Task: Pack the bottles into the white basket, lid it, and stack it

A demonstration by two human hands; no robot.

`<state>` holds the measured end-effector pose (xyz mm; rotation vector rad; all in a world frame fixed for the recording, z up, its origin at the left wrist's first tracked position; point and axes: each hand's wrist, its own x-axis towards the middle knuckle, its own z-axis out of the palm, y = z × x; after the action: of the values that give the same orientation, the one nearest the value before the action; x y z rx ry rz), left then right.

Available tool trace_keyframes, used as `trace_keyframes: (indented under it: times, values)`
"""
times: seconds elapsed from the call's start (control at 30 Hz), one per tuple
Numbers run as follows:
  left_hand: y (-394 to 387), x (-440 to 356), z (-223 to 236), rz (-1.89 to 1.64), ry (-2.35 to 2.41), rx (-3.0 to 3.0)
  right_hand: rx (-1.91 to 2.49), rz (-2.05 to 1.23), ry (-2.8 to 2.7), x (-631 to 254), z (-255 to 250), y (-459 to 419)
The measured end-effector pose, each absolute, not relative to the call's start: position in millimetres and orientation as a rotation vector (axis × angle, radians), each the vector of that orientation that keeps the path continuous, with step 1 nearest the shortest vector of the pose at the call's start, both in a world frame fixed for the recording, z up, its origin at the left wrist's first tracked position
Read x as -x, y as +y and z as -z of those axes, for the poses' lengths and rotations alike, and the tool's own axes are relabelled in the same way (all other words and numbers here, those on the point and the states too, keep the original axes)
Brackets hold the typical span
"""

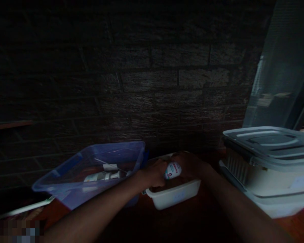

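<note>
Between my two hands is a white bottle (173, 170) with red print and a small picture on its label, tilted over a white plastic bin (176, 195). My left hand (155, 172) is closed at the bottle's left side, fingers curled down inside the bin's rim. At the right, my right hand (188, 164) curves around the bottle's far side with its fingers bent. Its fingertips are hard to make out in the shadow. The bottle's ends and most of the bin's inside are hidden by my hands and the dark.
Left of the bin stands a clear bluish plastic tub (73, 195) with a white pump bottle (103, 176) lying in it. Stacked lidded boxes (271, 168) stand at the right. A brick wall (152, 84) rises close behind. A white handle (27, 207) lies at the lower left.
</note>
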<state>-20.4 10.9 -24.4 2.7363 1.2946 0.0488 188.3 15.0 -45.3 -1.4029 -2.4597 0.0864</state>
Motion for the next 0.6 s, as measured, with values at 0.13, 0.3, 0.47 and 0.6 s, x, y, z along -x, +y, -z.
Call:
trace_keyframes:
  times: [0.13,0.3,0.47,0.6]
  values:
    - [18,18,42,-0.064,1.31,-2.744,1.367,-0.068,-2.567,-189,58,27]
    - [13,22,62,-0.203,1.257,-2.745,1.38,-0.021,-2.614,-190,71,32]
    - [17,20,68,-0.266,1.257,-2.708,1.415,0.027,-2.608,-189,76,32]
    - [23,19,70,-0.24,1.279,-2.685,1.44,0.066,-2.576,-188,79,31]
